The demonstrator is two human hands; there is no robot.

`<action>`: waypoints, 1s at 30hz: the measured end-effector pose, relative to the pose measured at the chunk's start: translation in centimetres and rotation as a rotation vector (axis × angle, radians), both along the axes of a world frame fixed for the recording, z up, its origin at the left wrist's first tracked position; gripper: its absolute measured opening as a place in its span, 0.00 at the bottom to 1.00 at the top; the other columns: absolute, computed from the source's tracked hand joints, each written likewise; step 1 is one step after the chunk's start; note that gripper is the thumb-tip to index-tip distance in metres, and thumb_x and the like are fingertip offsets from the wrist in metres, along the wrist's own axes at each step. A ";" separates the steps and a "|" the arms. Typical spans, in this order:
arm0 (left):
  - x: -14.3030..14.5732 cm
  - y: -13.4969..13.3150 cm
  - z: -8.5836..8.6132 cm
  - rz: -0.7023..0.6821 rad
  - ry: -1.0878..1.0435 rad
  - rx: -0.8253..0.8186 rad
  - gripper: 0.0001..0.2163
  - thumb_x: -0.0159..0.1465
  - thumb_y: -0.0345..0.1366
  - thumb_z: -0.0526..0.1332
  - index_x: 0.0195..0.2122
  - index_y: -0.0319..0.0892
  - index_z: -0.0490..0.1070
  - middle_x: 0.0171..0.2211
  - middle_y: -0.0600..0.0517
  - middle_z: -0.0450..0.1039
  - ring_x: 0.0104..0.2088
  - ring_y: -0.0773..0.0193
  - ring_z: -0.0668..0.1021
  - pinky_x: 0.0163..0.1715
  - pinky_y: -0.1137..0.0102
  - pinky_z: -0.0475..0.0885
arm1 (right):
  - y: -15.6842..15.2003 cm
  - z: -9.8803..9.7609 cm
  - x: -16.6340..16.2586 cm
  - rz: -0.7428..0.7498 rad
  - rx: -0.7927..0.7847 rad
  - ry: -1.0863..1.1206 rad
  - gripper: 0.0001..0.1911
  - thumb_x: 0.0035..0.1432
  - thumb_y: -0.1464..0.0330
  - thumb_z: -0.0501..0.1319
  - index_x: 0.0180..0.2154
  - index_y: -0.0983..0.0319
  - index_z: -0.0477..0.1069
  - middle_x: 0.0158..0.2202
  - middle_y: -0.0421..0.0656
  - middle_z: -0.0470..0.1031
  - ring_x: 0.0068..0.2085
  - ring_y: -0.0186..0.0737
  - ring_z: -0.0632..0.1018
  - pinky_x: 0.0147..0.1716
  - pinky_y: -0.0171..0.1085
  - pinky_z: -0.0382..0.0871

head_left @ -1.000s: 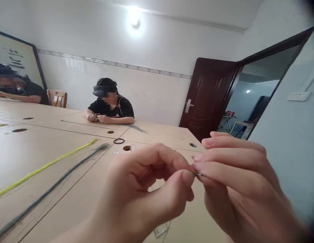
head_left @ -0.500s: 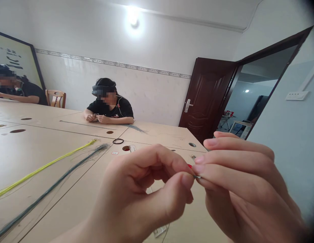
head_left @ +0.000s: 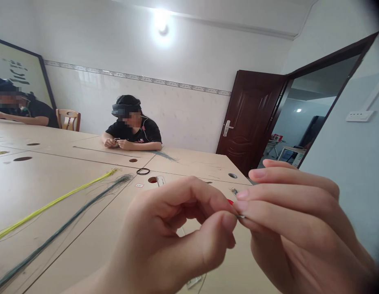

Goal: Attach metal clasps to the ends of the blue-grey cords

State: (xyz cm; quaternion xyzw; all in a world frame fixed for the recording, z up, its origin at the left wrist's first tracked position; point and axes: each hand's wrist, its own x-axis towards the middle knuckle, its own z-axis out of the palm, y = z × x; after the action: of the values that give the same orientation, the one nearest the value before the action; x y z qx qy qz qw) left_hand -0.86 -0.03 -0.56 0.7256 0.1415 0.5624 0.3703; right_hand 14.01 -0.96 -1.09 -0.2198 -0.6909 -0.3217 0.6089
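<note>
My left hand (head_left: 189, 228) is closed in a pinch, thumb against index finger. A small thin piece with a silvery end (head_left: 242, 217) shows between its fingertips and those of my right hand (head_left: 293, 208). My right hand pinches the same piece, its other fingers raised and apart. Most of the piece is covered by the fingers, so its kind is unclear. Just behind the fingertips, something red (head_left: 230, 202) peeks out. Below my left hand a thin dark line (head_left: 202, 281) runs over the table beside a clear plastic piece (head_left: 193, 281).
A yellow strand bundle (head_left: 57, 204) and a grey-green one (head_left: 67, 224) lie on the table (head_left: 94, 253) at left. Further back are a black ring (head_left: 143, 171) and round holes. Two people sit across the table. A brown door (head_left: 250, 114) stands ajar.
Both hands have shifted slightly to the right, still pinching at the same spot. Less of the small piece shows between the fingertips now.
</note>
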 end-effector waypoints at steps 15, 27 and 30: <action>0.1 -0.1 0.6 0.227 0.044 -0.064 0.08 0.54 0.41 0.65 0.30 0.43 0.73 0.17 0.53 0.70 0.25 0.62 0.76 0.20 0.73 0.72 | -0.5 -0.1 -0.4 -0.062 -0.012 0.026 0.04 0.58 0.65 0.61 0.32 0.57 0.69 0.30 0.36 0.76 0.38 0.43 0.75 0.47 0.54 0.69; 0.1 -0.3 -0.5 0.297 0.068 0.228 0.06 0.57 0.24 0.60 0.30 0.44 0.70 0.21 0.59 0.70 0.22 0.74 0.73 0.23 0.80 0.69 | -0.7 0.1 -0.5 -0.068 -0.034 0.017 0.05 0.58 0.66 0.62 0.31 0.59 0.70 0.29 0.36 0.76 0.38 0.43 0.76 0.47 0.53 0.68; 0.1 -0.3 -0.5 0.304 0.074 0.246 0.06 0.57 0.24 0.60 0.31 0.44 0.69 0.22 0.59 0.70 0.22 0.74 0.73 0.23 0.80 0.69 | -0.8 0.1 -0.7 -0.079 -0.048 0.042 0.05 0.58 0.65 0.62 0.29 0.58 0.70 0.29 0.35 0.76 0.38 0.42 0.76 0.47 0.54 0.68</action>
State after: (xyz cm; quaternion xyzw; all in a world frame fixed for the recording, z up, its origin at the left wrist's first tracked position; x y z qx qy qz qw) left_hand -0.79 -0.31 -1.01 0.7558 0.1933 0.5979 0.1842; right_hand 13.33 -1.76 -0.98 -0.2681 -0.6763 -0.3243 0.6046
